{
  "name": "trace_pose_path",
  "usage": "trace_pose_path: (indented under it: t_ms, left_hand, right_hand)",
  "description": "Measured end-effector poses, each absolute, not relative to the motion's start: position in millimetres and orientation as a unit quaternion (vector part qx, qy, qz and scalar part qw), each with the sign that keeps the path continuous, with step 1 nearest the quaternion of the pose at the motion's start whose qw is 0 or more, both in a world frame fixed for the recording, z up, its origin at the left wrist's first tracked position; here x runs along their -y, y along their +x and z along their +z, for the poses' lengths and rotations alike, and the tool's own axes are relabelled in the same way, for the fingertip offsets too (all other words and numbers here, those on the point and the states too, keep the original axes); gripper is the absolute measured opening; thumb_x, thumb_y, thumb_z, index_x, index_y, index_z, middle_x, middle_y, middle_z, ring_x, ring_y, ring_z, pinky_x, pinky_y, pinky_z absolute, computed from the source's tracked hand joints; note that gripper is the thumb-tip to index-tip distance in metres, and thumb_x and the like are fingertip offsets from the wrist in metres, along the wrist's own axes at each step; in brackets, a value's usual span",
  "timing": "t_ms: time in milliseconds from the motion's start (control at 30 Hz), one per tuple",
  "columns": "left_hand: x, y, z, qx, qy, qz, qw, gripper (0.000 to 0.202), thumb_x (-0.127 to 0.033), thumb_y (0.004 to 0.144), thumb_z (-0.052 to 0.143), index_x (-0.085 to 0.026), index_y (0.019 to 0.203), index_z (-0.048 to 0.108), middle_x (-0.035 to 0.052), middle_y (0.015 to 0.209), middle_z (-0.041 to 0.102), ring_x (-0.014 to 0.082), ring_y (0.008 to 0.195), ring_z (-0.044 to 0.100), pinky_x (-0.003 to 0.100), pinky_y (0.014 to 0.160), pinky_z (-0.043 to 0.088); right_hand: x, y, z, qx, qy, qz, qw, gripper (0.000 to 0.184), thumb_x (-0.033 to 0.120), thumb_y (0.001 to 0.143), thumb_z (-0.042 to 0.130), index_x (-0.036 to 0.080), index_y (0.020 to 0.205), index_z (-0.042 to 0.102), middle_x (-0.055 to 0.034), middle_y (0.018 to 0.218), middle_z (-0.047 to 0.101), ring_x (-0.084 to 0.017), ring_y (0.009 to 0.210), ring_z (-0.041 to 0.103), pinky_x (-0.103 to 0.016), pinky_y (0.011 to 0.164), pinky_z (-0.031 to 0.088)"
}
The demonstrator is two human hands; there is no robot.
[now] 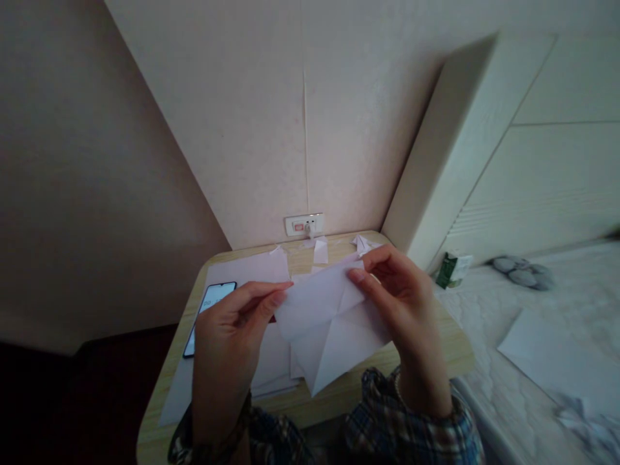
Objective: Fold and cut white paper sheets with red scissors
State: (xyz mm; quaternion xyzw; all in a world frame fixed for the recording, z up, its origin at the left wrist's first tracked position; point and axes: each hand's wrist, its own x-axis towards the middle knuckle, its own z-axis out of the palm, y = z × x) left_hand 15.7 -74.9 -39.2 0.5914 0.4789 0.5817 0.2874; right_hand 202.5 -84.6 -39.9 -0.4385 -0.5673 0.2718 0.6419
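Observation:
A white sheet of paper (334,323) with crossing creases is held up above a small wooden table (363,368). My left hand (237,323) pinches its left corner between thumb and fingertips. On the opposite side, my right hand (400,294) grips the upper right edge with the thumb on the near face. Beneath and behind it lie more white sheets (274,361), partly hidden by the raised one. A phone (217,294) with a lit screen rests on paper beside my left hand, which covers part of it.
Folded paper pieces (363,244) and a paper scrap (320,250) lie along the table's back edge. A wall socket (304,225) with a plug sits just above. To the right is a bed (484,323) bearing a green-and-white box (453,270), a grey patterned item (520,271) and white paper (562,361).

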Motion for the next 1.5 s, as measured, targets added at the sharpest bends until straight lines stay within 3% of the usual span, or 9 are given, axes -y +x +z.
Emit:
trace_pose_path:
  t_ms: [100, 267, 400, 767, 1033, 1233, 1500]
  left_hand:
    - [75, 11, -36, -0.473, 0.612, 0.570, 0.277, 0.014, -0.019, 0.072, 0.072, -0.030, 0.067, 0.078, -0.0047, 0.060, 0.073, 0.0107, 0.050, 0.065, 0.013, 0.047, 0.049]
    - [73, -3, -35, -0.442, 0.670, 0.493, 0.336, 0.009, -0.027, 0.071, 0.074, -0.027, 0.062, 0.076, -0.0009, 0.053, 0.070, 0.0149, 0.046, 0.066, 0.017, 0.045, 0.052]
    - [72, -7, -36, -0.429, 0.718, 0.431, 0.337, 0.009, -0.024, 0.072, 0.072, -0.026, 0.063, 0.074, 0.0006, 0.058, 0.073, 0.0150, 0.050, 0.069, 0.015, 0.049, 0.053]
    - [79, 11, -33, -0.438, 0.702, 0.462, 0.321, 0.012, -0.022, 0.073, 0.070, -0.027, 0.063, 0.076, 0.0003, 0.058, 0.073, 0.0164, 0.049, 0.066, 0.022, 0.051, 0.056]
    - [79, 11, -35, -0.426, 0.714, 0.467, 0.303, 0.013, -0.019, 0.074, 0.070, -0.027, 0.065, 0.075, -0.0013, 0.061, 0.075, 0.0148, 0.052, 0.070, 0.017, 0.051, 0.055]
    - [80, 12, -36, -0.405, 0.725, 0.455, 0.321, 0.014, -0.016, 0.075, 0.070, -0.027, 0.068, 0.074, -0.0034, 0.063, 0.076, 0.0130, 0.055, 0.072, 0.014, 0.053, 0.054]
    - [80, 18, -35, -0.402, 0.725, 0.442, 0.341, 0.015, -0.017, 0.078, 0.068, -0.026, 0.067, 0.072, -0.0070, 0.061, 0.073, 0.0090, 0.054, 0.069, 0.011, 0.055, 0.053]
  right_hand:
    - [84, 204, -40, 0.575, -0.429, 0.282, 0.637, 0.011, 0.016, 0.083, 0.069, 0.026, 0.085, 0.063, 0.0058, 0.074, 0.064, -0.012, 0.071, 0.061, -0.025, 0.066, 0.045]
    - [84, 205, -39, 0.580, -0.432, 0.324, 0.610, 0.031, 0.014, 0.080, 0.072, 0.029, 0.105, 0.060, 0.0085, 0.067, 0.061, -0.012, 0.066, 0.061, -0.023, 0.060, 0.046]
    - [84, 206, -39, 0.603, -0.454, 0.322, 0.571, 0.021, 0.015, 0.080, 0.072, 0.025, 0.097, 0.064, 0.0050, 0.071, 0.066, -0.014, 0.071, 0.065, -0.024, 0.058, 0.049]
    - [89, 205, -39, 0.639, -0.443, 0.314, 0.545, 0.013, 0.019, 0.080, 0.073, 0.025, 0.091, 0.068, 0.0015, 0.080, 0.071, -0.016, 0.075, 0.067, -0.028, 0.064, 0.050]
    - [91, 203, -34, 0.654, -0.444, 0.296, 0.536, 0.004, 0.020, 0.084, 0.068, 0.024, 0.085, 0.068, 0.0024, 0.078, 0.072, -0.015, 0.074, 0.066, -0.026, 0.065, 0.047]
    - [92, 202, -30, 0.659, -0.467, 0.259, 0.529, 0.016, 0.018, 0.086, 0.064, 0.021, 0.071, 0.066, 0.0028, 0.068, 0.069, -0.014, 0.067, 0.062, -0.025, 0.062, 0.045]
    - [94, 197, -32, 0.680, -0.456, 0.225, 0.529, 0.013, 0.014, 0.087, 0.064, 0.022, 0.076, 0.067, 0.0032, 0.073, 0.071, -0.014, 0.070, 0.064, -0.024, 0.066, 0.048]
